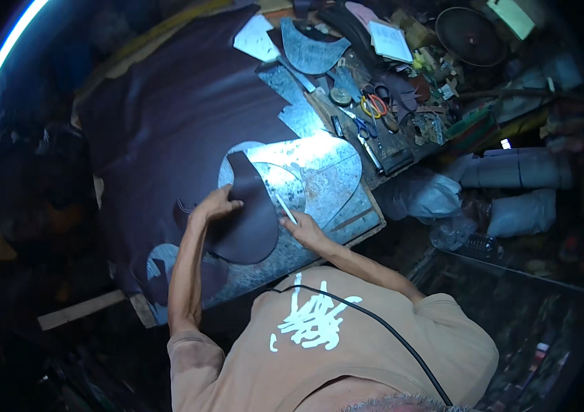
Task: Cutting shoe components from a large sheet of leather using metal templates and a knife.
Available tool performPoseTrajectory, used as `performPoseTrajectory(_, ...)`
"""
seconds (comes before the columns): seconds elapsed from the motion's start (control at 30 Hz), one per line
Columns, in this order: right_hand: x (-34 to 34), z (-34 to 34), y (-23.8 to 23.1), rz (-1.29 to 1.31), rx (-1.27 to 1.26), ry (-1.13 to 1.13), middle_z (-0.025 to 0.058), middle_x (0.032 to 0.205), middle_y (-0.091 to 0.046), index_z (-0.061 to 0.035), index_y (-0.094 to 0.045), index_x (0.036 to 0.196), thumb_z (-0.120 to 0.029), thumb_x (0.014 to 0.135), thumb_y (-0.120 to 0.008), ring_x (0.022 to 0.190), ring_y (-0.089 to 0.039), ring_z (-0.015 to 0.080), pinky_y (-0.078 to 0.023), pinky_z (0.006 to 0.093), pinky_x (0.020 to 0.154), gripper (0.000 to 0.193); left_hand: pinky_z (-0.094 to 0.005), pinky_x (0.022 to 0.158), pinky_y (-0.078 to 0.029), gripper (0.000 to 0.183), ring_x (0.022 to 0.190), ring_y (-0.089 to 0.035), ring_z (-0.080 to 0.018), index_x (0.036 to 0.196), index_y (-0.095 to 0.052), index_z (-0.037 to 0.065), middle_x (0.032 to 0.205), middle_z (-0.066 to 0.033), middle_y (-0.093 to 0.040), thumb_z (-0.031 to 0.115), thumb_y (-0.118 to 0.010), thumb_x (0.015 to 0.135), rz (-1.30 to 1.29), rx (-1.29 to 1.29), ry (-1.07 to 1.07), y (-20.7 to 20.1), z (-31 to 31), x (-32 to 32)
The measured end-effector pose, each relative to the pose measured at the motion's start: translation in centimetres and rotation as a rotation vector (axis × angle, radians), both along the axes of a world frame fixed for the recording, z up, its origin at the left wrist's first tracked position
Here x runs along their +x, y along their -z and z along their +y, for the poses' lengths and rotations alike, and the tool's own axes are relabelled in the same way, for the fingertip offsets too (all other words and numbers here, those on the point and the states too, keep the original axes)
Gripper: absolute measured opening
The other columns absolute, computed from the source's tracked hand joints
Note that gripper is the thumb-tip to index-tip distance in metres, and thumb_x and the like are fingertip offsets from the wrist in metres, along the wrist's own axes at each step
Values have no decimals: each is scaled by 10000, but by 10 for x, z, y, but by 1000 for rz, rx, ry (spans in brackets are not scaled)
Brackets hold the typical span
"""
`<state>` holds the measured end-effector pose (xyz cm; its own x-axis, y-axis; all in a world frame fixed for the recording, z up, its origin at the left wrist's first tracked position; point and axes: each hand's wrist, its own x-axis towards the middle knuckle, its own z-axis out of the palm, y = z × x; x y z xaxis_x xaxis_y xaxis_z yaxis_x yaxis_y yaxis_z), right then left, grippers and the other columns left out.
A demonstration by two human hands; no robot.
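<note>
A cut piece of dark brown leather (254,230), narrow at its far end and rounded at its near end, lies over the metal-topped table. My left hand (215,204) grips it by the left edge, thumb on top; its other fingers are partly hidden. To the right of that piece, my right hand (304,232) closes around a slim white pen-like tool (286,209), its tip pointing away from me. Whether the tool is a blade or a marker cannot be made out. Beneath and beyond lies a shiny, rounded metal template (336,168).
A large dark leather hide (161,130) covers the table's left and far side. Orange-handled scissors (374,106), blue-handled scissors (366,128) and a tape roll (339,96) lie at the right. A curved grey template (314,49) rests farther back. Wrapped rolls (515,169) stand beyond the right edge.
</note>
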<state>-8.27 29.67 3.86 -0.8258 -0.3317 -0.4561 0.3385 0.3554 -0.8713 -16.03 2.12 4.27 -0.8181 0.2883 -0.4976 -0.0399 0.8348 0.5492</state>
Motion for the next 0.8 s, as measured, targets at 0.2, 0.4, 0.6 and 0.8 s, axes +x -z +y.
performPoseTrajectory(0.2, 2, -25, 38, 179, -48, 152, 62, 654, -551, 27, -598, 1080, -279, 907, -575, 585, -521, 158, -421, 336, 549, 352, -375, 1103, -313, 732, 1318, -413, -385, 1424, -260, -89, 1379, -330, -425, 232, -583, 852, -96, 26, 77, -3, -1, 2)
performPoseTrajectory(0.4, -2, -30, 17, -6, 29, 116, 87, 688, -567, 12, -599, 995, -367, 853, -653, 617, -548, 183, -435, 344, 573, 408, -341, 1108, -297, 717, 1346, -383, -312, 1439, -257, -75, 1431, -251, -399, 179, -588, 855, -166, 305, 54, -56, 1, 5)
performPoseTrajectory(0.6, -19, -19, 6, 301, -402, 175, 168, 1072, -605, 57, -520, 1228, -411, 821, -719, 997, -582, 236, -459, 384, 880, 652, -306, 1072, -306, 573, 1220, -444, -177, 1381, -391, -3, 1274, -88, -515, 105, -592, 855, -94, 882, -61, -111, 1, 13)
performPoseTrajectory(0.8, -15, -11, -80, 81, -396, 33, 161, 1125, -613, 81, -502, 1265, -328, 830, -736, 1066, -570, 193, -442, 332, 950, 641, -317, 1070, -323, 613, 1227, -467, -188, 1399, -348, -21, 1307, -112, -501, 114, -585, 850, -117, 1099, -237, -91, -13, -8)
